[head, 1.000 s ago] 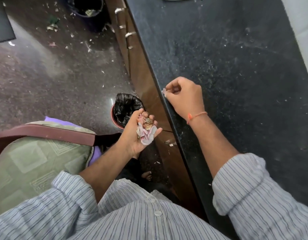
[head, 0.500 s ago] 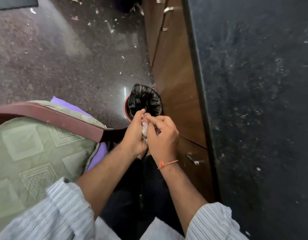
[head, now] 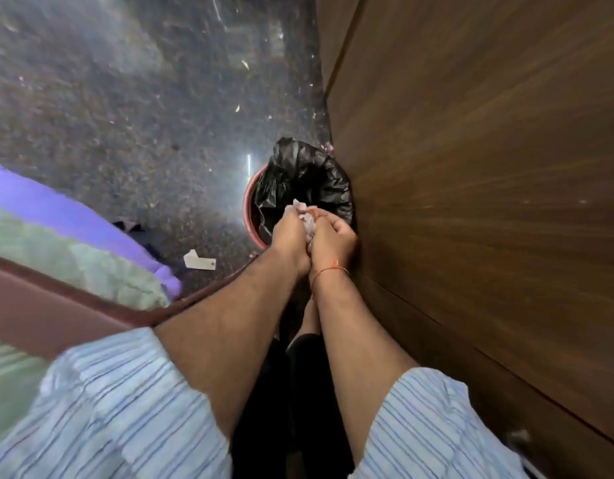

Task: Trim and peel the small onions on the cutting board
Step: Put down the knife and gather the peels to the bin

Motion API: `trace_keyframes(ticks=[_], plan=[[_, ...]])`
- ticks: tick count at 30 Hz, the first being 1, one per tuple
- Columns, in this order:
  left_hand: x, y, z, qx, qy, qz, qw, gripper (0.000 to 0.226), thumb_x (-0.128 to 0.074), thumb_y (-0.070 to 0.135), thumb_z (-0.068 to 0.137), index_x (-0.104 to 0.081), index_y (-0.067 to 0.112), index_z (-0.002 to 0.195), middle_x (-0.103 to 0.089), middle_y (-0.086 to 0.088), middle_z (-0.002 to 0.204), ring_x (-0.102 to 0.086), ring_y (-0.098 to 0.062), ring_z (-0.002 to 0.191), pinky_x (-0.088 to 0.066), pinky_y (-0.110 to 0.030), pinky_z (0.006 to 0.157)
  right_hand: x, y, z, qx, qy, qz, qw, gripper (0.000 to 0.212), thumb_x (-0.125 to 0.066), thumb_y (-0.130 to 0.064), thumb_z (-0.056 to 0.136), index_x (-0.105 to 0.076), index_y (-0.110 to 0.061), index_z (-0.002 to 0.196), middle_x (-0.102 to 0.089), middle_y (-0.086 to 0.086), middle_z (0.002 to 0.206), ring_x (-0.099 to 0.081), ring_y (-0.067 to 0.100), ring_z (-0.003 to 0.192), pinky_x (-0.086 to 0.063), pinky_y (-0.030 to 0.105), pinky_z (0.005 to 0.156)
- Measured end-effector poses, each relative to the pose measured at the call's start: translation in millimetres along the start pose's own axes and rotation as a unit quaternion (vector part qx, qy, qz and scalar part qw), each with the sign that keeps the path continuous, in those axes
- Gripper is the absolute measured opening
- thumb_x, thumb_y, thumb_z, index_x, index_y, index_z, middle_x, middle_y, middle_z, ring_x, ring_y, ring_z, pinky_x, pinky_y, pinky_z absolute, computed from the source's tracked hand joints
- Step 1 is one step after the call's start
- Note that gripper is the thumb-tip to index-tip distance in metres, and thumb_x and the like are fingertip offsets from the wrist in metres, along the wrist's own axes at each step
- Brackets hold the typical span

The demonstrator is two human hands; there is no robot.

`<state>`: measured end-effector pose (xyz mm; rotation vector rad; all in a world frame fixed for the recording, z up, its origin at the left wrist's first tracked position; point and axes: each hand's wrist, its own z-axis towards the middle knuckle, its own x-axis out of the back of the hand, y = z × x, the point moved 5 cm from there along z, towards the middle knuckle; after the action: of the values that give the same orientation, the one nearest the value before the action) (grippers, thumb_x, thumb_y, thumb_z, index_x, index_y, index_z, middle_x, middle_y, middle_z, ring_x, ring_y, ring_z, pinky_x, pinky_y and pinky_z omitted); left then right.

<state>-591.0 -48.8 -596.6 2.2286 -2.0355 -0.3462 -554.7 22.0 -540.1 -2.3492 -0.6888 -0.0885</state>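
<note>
**Peel scraps at the bin: clean-up stage**

While both of your hands are down at the bin, no onions, cutting board or knife are in view, so I cannot tell how many are trimmed or peeled.

Hands: your left hand and right hand are pressed together, fingers curled round a wad of onion skins, pale pink and papery. The wad sits between the palms, with a bit poking out at the top.

Position: the hands hang just over the near rim of the bin, which has a black liner bag and stands against the wooden cabinet.

Floor: scattered small flecks, and a white scrap lies near a cushioned chair.

Judgement: a handful of skins this size suggests at least some peeling is done. What is left here is to let the wad drop into the bag. Whether more onions wait on the board is unknown from this view.
</note>
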Motion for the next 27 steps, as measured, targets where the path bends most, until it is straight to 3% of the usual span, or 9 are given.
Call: trace_keyframes(ticks=[4,7,11,14,16,18,20,23,27], plan=[[-16.8,2.7,50.6,0.026,-0.004,0.051,0.998,0.049,-0.05,0.048,0.106,-0.068,0.015,0.076,-0.073,-0.008,0.077,-0.069,-0.024,0.073,-0.056,-0.035,0.079,-14.7,17.1,41.0,-0.058,0.024,0.031,0.998,0.018,-0.063,0.001,0.098,-0.08,0.005,0.102,-0.078,0.018,0.087,-0.069,0.017,0.063,-0.057,0.022,0.056],[-28.3,4.6,72.6,0.072,-0.026,0.079,0.994,0.062,-0.029,0.055,0.11,-0.054,0.02,0.065,-0.057,-0.001,0.063,-0.046,-0.019,0.057,-0.033,-0.028,0.056,-21.0,20.2,65.3,-0.077,0.019,0.02,0.997,0.026,-0.067,-0.012,0.102,-0.078,0.0,0.081,-0.073,0.007,0.061,-0.062,0.011,0.043,-0.048,0.018,0.042],[-38.5,6.6,97.9,0.069,-0.051,0.031,0.996,0.085,-0.015,0.063,0.111,-0.062,0.01,0.064,-0.059,-0.002,0.049,-0.053,-0.012,0.035,-0.039,-0.011,0.038,-34.7,12.3,89.1,-0.124,-0.012,0.0,0.992,0.048,-0.05,-0.003,0.103,-0.071,-0.006,0.061,-0.066,0.006,0.053,-0.058,0.015,0.036,-0.047,0.023,0.04],[-11.4,-10.2,156.6,0.047,0.046,0.032,0.997,0.114,-0.023,0.096,0.081,-0.068,0.003,0.129,-0.077,-0.021,0.121,-0.079,-0.034,0.102,-0.065,-0.045,0.086,-34.4,-4.4,82.1,-0.114,-0.007,-0.073,0.991,0.04,-0.035,0.001,0.102,-0.06,-0.007,0.071,-0.062,0.006,0.054,-0.055,0.015,0.033,-0.04,0.015,0.034],[11.1,-25.4,202.9,0.049,0.145,0.039,0.987,0.128,-0.016,0.098,0.06,-0.044,0.021,0.158,-0.054,-0.017,0.158,-0.059,-0.048,0.137,-0.045,-0.068,0.112,-34.3,-9.6,76.2,-0.126,-0.021,-0.066,0.99,0.035,-0.034,-0.002,0.102,-0.059,-0.01,0.078,-0.062,0.008,0.067,-0.057,0.019,0.037,-0.042,0.016,0.033],[27.6,-36.8,231.0,0.028,0.195,0.055,0.979,0.131,-0.015,0.097,0.053,-0.036,0.026,0.161,-0.049,-0.011,0.162,-0.055,-0.045,0.14,-0.039,-0.07,0.115,-30.8,-16.1,61.4,-0.14,-0.039,-0.047,0.988,0.032,-0.037,-0.005,0.105,-0.058,-0.011,0.082,-0.059,0.007,0.074,-0.057,0.022,0.048,-0.043,0.016,0.034],[21.3,-28.3,183.6,0.046,0.156,0.021,0.986,0.124,-0.021,0.101,0.061,-0.043,0.026,0.157,-0.055,-0.01,0.159,-0.062,-0.04,0.134,-0.047,-0.064,0.111,-31.3,-18.0,47.9,-0.126,-0.07,-0.056,0.988,0.026,-0.041,-0.012,0.111,-0.063,-0.009,0.096,-0.063,0.005,0.087,-0.061,0.017,0.069,-0.048,0.013,0.045],[-20.7,19.6,34.0,0.04,-0.001,0.034,0.999,0.078,-0.024,0.07,0.106,-0.052,0.017,0.157,-0.056,-0.006,0.157,-0.052,-0.036,0.148,-0.044,-0.043,0.118,-35.8,-12.2,23.4,-0.032,-0.16,-0.133,0.978,0.042,-0.043,-0.025,0.114,-0.055,-0.004,0.148,-0.06,0.006,0.145,-0.055,0.015,0.133,-0.041,0.016,0.106],[-61.3,74.2,-75.2,-0.028,-0.146,0.099,0.984,0.076,-0.018,0.068,0.11,-0.051,0.018,0.158,-0.054,-0.006,0.16,-0.048,-0.024,0.15,-0.044,-0.038,0.108,-10.0,-11.0,0.8,-0.064,-0.145,-0.118,0.98,0.053,-0.039,-0.042,0.111,-0.051,-0.012,0.153,-0.056,0.009,0.154,-0.05,0.03,0.145,-0.038,0.048,0.124]])
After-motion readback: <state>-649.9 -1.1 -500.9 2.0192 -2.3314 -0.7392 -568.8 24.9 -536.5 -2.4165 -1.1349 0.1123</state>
